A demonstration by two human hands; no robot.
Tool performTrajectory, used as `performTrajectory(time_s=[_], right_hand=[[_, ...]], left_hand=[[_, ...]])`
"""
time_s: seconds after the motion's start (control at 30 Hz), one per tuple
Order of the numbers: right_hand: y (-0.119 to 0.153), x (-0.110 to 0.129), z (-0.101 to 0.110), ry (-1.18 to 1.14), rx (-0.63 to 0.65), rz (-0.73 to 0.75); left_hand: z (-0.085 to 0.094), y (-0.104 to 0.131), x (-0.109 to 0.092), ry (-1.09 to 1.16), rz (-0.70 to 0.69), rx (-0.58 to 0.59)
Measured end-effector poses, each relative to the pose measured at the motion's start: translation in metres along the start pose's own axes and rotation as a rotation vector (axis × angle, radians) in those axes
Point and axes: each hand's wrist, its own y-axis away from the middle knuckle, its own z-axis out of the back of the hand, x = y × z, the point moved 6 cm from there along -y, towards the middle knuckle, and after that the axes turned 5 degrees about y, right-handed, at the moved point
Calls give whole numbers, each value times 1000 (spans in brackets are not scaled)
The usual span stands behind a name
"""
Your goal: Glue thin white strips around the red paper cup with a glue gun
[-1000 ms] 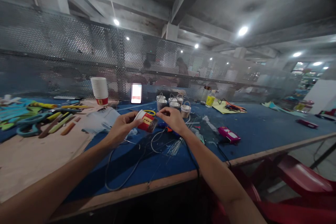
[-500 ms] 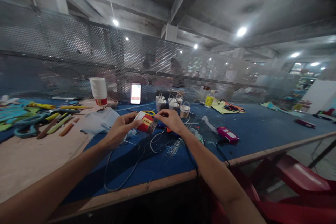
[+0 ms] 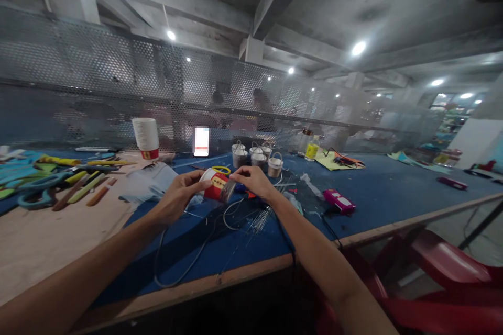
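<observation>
A red and white paper cup [image 3: 217, 186] lies tilted on its side in the air over the blue table, its white rim toward the left. My left hand [image 3: 184, 188] is closed around the rim end, thumb along the side. At the cup's darker base end, my right hand [image 3: 251, 179] has thumb and fingertips pinched together; what they pinch is too small to make out. Behind the cup lies a yellow ring [image 3: 222, 170]. Below my right hand are a bundle of thin wires [image 3: 261, 219] and a loose grey cord [image 3: 173, 283].
Several small white buckets with handles [image 3: 258, 158] stand behind my hands. A stack of paper cups [image 3: 145, 135] and a lit phone [image 3: 201, 141] are at the back. Scissors [image 3: 39, 196] lie left; a magenta box [image 3: 339, 201] and yellow-labelled bottle [image 3: 312, 148] are right.
The whole view has shifted slightly. My left hand still grips the cup and my right hand stays at its base end, with little visible movement.
</observation>
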Motion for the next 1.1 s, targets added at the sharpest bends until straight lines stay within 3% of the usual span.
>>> performTrajectory(time_s=[0.2, 0.4, 0.53, 0.63, 0.83, 1.1], right_hand=[[-1, -7, -2, -30, -70, -56], [7, -5, -12, -151, 112, -153], [9, -4, -13, -97, 142, -149], [7, -4, -11, -49, 112, -129], [8, 7, -10, 82, 0, 74], [7, 4, -6, 125, -67, 77]], left_hand=[[6, -3, 1, 30, -21, -24], [15, -6, 4, 7, -71, -62], [18, -8, 4, -8, -101, -85], [16, -8, 3, 16, -79, -82], [11, -10, 6, 34, -13, -62], [21, -12, 13, 6, -22, -114]])
